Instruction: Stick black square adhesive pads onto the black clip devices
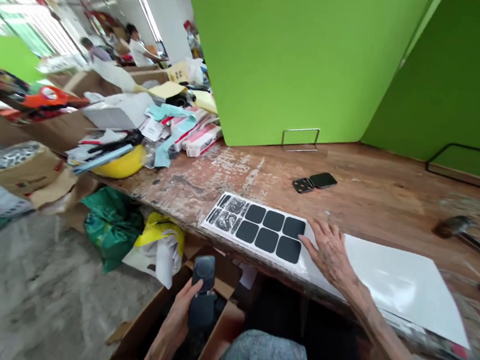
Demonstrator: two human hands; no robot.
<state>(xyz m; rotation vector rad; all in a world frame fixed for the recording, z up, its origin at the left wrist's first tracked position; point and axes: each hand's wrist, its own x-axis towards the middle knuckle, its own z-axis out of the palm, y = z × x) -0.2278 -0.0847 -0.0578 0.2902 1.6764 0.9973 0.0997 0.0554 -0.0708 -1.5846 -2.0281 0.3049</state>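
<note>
Below the table edge, my left hand (183, 306) grips a dark folding piece (200, 308) made of two square panels joined at a hinge. It is over an open cardboard box (222, 337), whose inside is mostly hidden. On the table, my right hand (328, 248) lies with fingers spread on a white sheet of black rounded-square stickers (274, 221). Its thumb is close to the rightmost stickers, and the left end of the sheet has bare backing cut-outs. Behind the sheet lies a similar black hinged piece (314, 181), opened out.
A hammer (455, 226) rests at the right, near a black wire frame (471, 150). A small metal frame (300, 139) stands against the green panel (305, 60). Packets and a yellow bowl (124, 162) crowd the left. Bags hang or lie below; people (138, 50) sit far back.
</note>
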